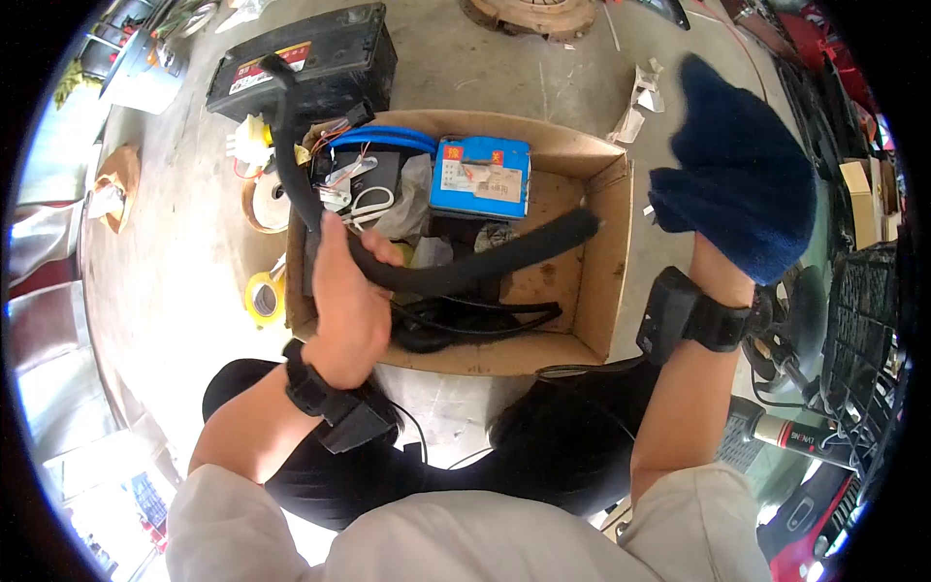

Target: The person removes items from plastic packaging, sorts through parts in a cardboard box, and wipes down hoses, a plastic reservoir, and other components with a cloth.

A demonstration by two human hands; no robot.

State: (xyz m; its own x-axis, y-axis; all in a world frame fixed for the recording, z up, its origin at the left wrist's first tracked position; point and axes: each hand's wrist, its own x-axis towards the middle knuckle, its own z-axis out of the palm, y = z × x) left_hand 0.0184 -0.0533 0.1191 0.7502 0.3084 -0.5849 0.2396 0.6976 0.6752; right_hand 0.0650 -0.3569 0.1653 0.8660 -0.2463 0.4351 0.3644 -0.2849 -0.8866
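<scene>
My left hand [351,308] is closed around the bend of a thick black hose [465,272]. One end of the hose points up and away to the left; the other reaches right, over an open cardboard box [609,262]. In my right hand [720,264] is a dark navy cloth [745,170], bunched up and hanging over the fingers, so they are mostly hidden. Inside the cardboard box lie a blue carton [482,182] with a white label, a coil of blue tubing [383,136], white cable ties [371,204], clear plastic bags and black cables [475,325].
Behind the cardboard box stands a large black battery [308,68]. A roll of yellow tape [264,298] lies left of it on the concrete floor. Torn paper [635,102] lies back right. A black wire basket [861,339] and a spray can [800,438] are at the right.
</scene>
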